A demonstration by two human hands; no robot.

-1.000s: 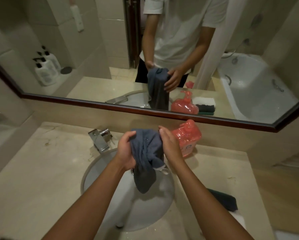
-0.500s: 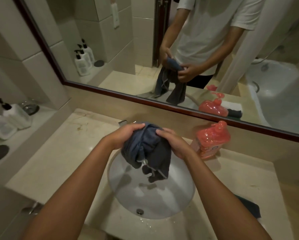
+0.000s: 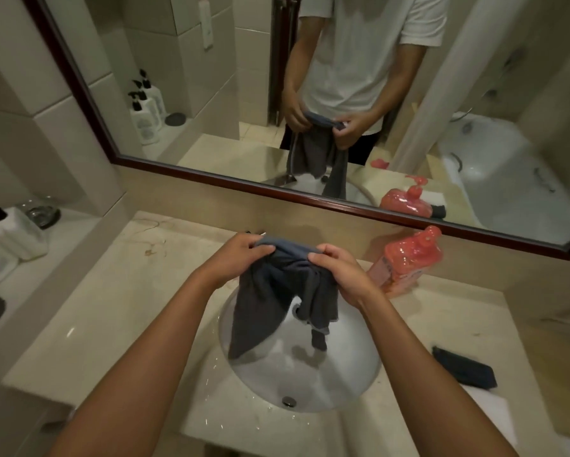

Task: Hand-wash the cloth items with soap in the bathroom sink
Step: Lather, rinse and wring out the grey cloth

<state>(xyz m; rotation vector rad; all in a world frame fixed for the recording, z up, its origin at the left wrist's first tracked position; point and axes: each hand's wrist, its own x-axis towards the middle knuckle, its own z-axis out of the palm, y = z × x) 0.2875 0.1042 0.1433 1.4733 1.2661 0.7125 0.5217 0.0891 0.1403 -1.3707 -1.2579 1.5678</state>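
**Head view: dark cloth held over a white basin**

The left hand [image 3: 240,255] and the right hand [image 3: 338,270] each pinch the top edge of a dark grey cloth [image 3: 277,291] with curled fingers. The cloth hangs down over the round white sink [image 3: 343,374], with the drain [image 3: 289,401] below it. The beige stone counter [image 3: 112,308] has water drops near the basin. A pink soap bottle [image 3: 405,262] stands at the right, under the dark-framed mirror [image 3: 310,196]. Another dark cloth [image 3: 463,367] lies on the counter at the right. White pump bottles [image 3: 10,232] stand on a shelf at the left.
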